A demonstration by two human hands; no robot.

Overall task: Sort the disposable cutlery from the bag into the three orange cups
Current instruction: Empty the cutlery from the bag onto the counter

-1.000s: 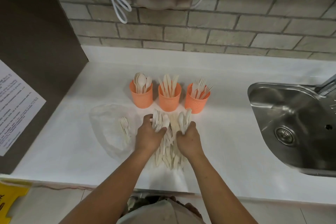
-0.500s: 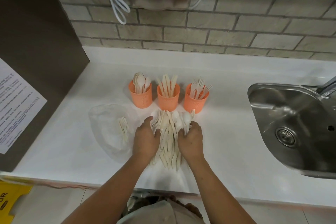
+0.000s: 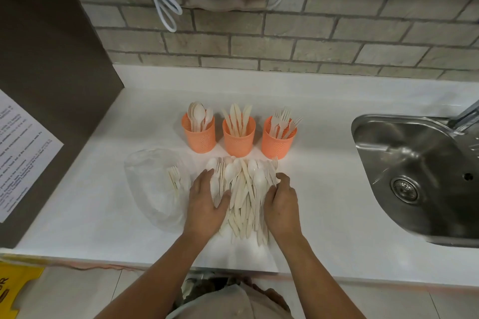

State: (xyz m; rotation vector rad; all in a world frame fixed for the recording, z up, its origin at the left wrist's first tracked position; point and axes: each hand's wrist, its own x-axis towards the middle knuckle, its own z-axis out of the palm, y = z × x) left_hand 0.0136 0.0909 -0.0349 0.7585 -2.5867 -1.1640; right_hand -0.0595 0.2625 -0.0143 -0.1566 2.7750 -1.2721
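Our flat left hand [image 3: 206,201] presses the pale disposable cutlery pile [image 3: 246,193] near the white countertop [image 3: 324,189] front edge; our right hand [image 3: 282,204] grips its side.

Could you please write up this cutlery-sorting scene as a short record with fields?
Left cup: spoons
Middle cup: knives
Right cup: forks
Pile: mixed cutlery lying on the counter before the cups
Bag: left of the pile, a few forks inside
Left hand: resting flat on the pile's left side
Right hand: against the pile's right side, grip unclear
Sink: far right
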